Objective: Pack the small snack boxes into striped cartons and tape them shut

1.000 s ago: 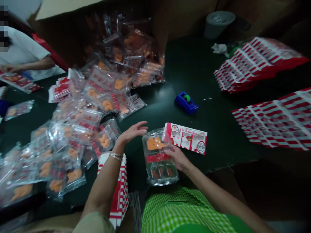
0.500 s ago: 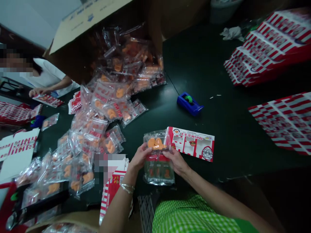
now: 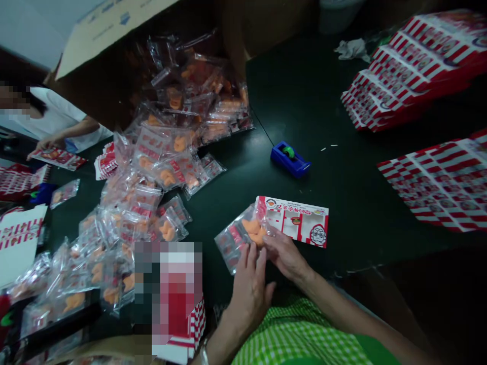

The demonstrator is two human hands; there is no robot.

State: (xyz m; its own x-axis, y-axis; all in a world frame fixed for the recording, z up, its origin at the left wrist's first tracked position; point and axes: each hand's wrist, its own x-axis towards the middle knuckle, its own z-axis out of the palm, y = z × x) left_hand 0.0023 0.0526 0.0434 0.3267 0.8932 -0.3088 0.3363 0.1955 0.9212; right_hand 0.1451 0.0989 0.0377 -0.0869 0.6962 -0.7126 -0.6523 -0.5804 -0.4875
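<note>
A clear plastic packet (image 3: 232, 244) with orange pieces and a printed card inside lies tilted in front of me on the dark table. My right hand (image 3: 286, 254) grips its right edge between thumb and fingers. Across the packet's lower side lie the stretched fingers of my left hand (image 3: 249, 284), thumb apart, touching the plastic without gripping it. Just behind my right hand is a flat red-and-white printed box (image 3: 300, 220) with cut-out windows, partly covered by the packet. A blue tape dispenser (image 3: 290, 159) with a green roll stands farther back.
A heap of similar packets (image 3: 133, 195) spreads at the left, spilling from a large cardboard box (image 3: 114, 40). Striped cartons (image 3: 414, 66) are stacked at the far right, with more striped sheets (image 3: 441, 177) nearer. Another person's hand (image 3: 49, 144) holds a printed box at the far left.
The packet has turned from upright to slanting, its orange pieces now at the right. My left hand has let go of its edge and moved down and right, fingers spread on it.
</note>
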